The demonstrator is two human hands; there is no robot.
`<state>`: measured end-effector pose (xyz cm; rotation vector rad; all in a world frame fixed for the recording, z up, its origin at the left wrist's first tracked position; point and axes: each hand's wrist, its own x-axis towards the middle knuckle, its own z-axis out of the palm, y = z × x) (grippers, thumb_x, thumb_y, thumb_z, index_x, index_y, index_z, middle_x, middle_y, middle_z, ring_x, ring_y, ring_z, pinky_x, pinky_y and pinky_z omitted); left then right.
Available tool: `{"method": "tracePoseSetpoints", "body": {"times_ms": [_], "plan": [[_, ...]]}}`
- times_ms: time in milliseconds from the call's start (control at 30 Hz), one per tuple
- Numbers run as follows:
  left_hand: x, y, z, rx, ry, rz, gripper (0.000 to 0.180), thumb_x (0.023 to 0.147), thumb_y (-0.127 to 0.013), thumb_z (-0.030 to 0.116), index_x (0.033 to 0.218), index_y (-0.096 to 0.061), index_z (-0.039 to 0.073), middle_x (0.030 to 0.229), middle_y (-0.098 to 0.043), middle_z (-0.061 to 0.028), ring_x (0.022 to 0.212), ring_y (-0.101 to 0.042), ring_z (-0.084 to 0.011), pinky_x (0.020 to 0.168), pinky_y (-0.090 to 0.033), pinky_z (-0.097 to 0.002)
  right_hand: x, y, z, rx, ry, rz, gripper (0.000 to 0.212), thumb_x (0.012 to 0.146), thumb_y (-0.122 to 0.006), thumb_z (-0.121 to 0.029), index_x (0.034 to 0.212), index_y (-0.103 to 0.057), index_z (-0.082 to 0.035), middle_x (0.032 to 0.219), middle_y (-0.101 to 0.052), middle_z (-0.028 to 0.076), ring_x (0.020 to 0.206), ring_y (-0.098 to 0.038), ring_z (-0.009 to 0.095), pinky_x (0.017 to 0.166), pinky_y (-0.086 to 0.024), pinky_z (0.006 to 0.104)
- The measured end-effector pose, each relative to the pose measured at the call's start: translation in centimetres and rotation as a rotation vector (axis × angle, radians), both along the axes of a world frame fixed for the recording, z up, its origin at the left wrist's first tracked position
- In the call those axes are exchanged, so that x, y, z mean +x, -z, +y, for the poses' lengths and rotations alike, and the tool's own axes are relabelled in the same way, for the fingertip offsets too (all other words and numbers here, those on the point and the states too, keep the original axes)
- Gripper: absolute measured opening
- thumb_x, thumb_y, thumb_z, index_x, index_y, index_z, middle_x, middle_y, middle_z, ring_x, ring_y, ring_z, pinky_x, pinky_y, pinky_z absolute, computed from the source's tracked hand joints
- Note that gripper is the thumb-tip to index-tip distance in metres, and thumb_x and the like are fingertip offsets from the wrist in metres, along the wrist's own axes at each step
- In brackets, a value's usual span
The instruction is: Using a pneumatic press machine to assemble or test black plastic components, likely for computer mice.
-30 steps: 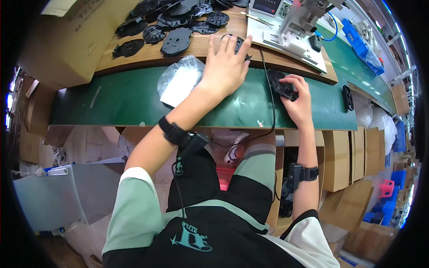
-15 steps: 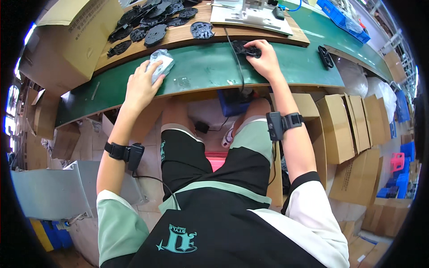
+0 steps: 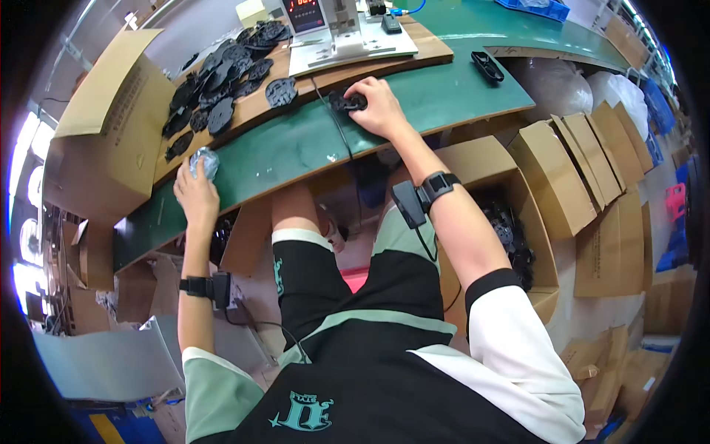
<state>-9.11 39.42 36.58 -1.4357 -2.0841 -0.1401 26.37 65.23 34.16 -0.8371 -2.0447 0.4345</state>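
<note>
My left hand (image 3: 197, 195) is at the left part of the green tabletop, near the cardboard box. Its fingers are closed over a small clear plastic bag (image 3: 210, 164) with something pale inside. Towards the middle, my right hand (image 3: 378, 108) grips a black moulded plastic part (image 3: 346, 102) low over the green surface, beside a black cable (image 3: 337, 126). My fingers and palm cover part of it. On the wooden board behind lies a heap of similar flat black plastic parts (image 3: 222, 74), and a single black part (image 3: 281, 92) sits apart from them.
An open cardboard box (image 3: 103, 148) stands at the left end. Behind my right hand is a white-based fixture (image 3: 355, 53) with a lit display (image 3: 305, 13). A black tray-like piece (image 3: 487, 67) lies to the right. An open carton (image 3: 543, 251) holding black parts stands beside my right leg.
The view has turned, shifting the bench in the picture. My left hand has moved left along the tabletop with the plastic bag. My right hand still holds the black part near the cable.
</note>
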Motion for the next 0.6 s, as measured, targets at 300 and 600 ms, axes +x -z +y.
{"method": "tracePoseSetpoints", "body": {"times_ms": [300,600], "plan": [[11.6,-4.5,14.0,0.134,0.583,-0.269,0.063,0.093,-0.069,0.024,0.149,-0.048,0.005,0.147,-0.051,-0.0231,0.139,-0.045,-0.0406,0.117,-0.036,-0.0485,1.1,-1.0,-0.2,0.095,0.008,0.182,0.022,0.072,-0.075,-0.012,0.093,-0.074,-0.011,0.104,-0.065,0.014,0.106,-0.058,0.037,0.096,-0.051,0.0438],[7.6,0.6,22.6,0.149,0.682,-0.394,0.051,0.100,-0.060,0.025,0.147,-0.049,0.007,0.139,-0.057,-0.0223,0.131,-0.053,-0.0417,0.112,-0.041,-0.0498,4.3,-4.6,-2.6,0.094,-0.099,0.134,0.035,0.082,-0.072,0.003,0.116,-0.070,-0.007,0.107,-0.071,0.014,0.101,-0.069,0.035,0.090,-0.056,0.0435]]}}
